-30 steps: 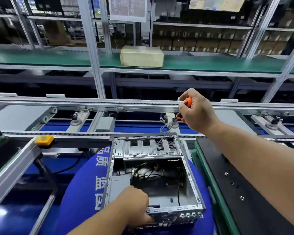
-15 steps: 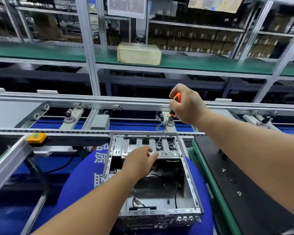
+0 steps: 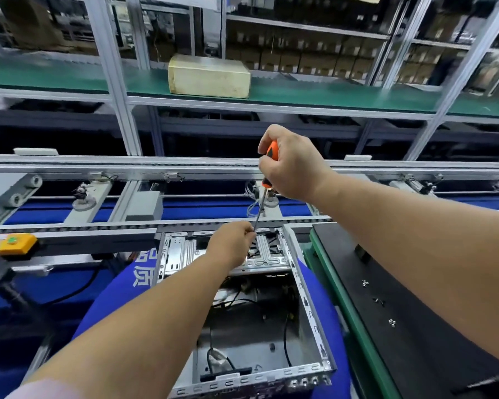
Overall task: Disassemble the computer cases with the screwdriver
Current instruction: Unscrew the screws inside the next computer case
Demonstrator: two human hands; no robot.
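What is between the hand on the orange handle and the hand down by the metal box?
In the head view, only the screwdriver's thin metal shaft spans from the right hand to the left hand.

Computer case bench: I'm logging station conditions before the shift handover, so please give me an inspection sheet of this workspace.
Surface: blue mat under the case; black tray to the right.
Job's things: open computer case, lid off; screwdriver angled into its far end.
Clutter: loose screws on the black tray.
Grippers: right hand grips the orange handle; left hand pinches the shaft near the tip.
Cables: black wires inside the case.
Surroundings: conveyor rails, yellow button box, beige box on green shelf.
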